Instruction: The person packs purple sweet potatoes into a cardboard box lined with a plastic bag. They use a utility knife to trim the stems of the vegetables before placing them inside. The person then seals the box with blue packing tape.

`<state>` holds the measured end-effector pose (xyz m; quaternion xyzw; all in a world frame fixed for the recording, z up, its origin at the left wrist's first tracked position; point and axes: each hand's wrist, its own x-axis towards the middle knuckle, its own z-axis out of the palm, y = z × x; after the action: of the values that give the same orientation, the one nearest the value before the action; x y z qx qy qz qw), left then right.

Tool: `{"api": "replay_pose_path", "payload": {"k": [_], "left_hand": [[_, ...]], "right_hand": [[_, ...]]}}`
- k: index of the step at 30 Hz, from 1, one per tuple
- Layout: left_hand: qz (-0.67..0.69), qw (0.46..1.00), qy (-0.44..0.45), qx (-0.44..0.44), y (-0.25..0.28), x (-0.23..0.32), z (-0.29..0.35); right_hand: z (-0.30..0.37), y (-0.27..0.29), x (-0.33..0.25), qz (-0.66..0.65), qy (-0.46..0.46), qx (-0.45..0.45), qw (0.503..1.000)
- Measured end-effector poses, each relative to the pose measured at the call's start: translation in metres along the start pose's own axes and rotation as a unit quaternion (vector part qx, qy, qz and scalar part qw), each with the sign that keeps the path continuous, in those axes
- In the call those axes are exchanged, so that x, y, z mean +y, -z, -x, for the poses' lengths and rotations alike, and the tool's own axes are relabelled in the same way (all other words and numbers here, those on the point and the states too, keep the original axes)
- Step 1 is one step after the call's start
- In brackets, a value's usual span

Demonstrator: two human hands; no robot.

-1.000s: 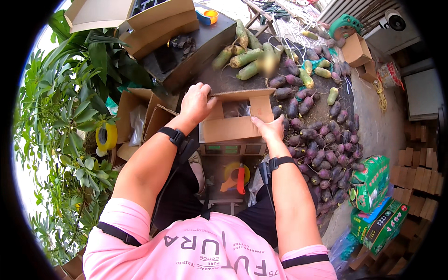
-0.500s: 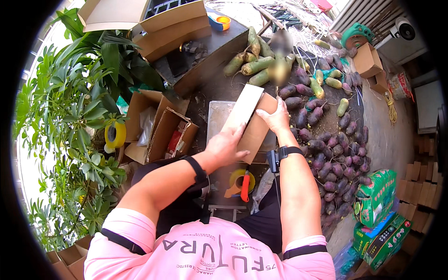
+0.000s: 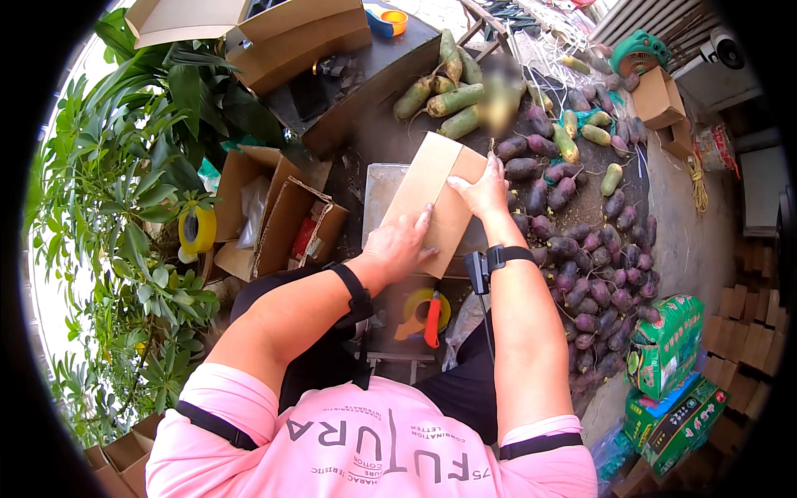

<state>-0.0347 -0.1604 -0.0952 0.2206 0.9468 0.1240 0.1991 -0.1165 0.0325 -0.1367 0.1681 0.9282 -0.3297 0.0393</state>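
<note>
A long brown cardboard box (image 3: 427, 184) lies slantwise between my hands, its two top flaps folded down and meeting along a lengthwise seam. My left hand (image 3: 402, 243) grips the near left end, fingers spread over the top and thumb toward the near edge. My right hand (image 3: 486, 191) clasps the far right side, its thumb pressing on the top flap; its other fingers are partly hidden. Under the box a pale grey board (image 3: 380, 184) shows at the left. Nearer me lie a roll of yellow tape (image 3: 445, 309) and an orange-red handled tool (image 3: 432, 322).
Purple radishes (image 3: 594, 286) and green radishes (image 3: 452, 100) lie heaped at the right and far side. Open cartons (image 3: 274, 207) stand at left, beside leafy plants (image 3: 158, 216) and another yellow tape roll (image 3: 198, 229). A dark table (image 3: 349, 91) carries a larger box (image 3: 299, 46). Green packages (image 3: 667, 349) sit at right.
The left flap, raised and pale before, now lies flat against the other one. Both hands have shifted slightly, still on the box.
</note>
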Motion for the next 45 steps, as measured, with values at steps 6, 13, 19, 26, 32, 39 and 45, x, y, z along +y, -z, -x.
{"api": "replay_pose_path", "payload": {"k": [6, 13, 19, 26, 32, 39, 45], "left_hand": [[-0.001, 1.0, -0.018, -0.007, -0.002, -0.006, 0.0], [-0.043, 0.998, -0.05, 0.001, -0.002, -0.008, -0.007], [-0.047, 0.998, -0.051, -0.011, -0.007, -0.003, -0.011], [-0.031, 0.998, -0.048, -0.028, -0.002, -0.006, -0.012], [-0.041, 0.997, -0.054, -0.037, 0.0, -0.009, -0.012], [-0.021, 0.997, -0.062, -0.043, 0.001, -0.003, -0.015], [-0.039, 0.997, -0.055, -0.039, -0.001, -0.004, -0.013]], "right_hand": [[0.002, -0.002, 0.001, 0.001, 0.015, 0.011, 1.0], [0.001, -0.012, 0.038, -0.202, -0.01, 0.053, 0.978], [0.099, -0.053, 0.187, 0.066, -0.158, -0.134, 0.976], [0.243, -0.13, 0.143, 0.122, -0.173, -0.268, 0.94], [0.255, -0.148, 0.158, 0.079, -0.156, -0.222, 0.959], [0.288, -0.16, 0.13, 0.121, 0.028, -0.621, 0.774], [0.304, -0.161, 0.129, 0.244, 0.095, -0.55, 0.793]]}}
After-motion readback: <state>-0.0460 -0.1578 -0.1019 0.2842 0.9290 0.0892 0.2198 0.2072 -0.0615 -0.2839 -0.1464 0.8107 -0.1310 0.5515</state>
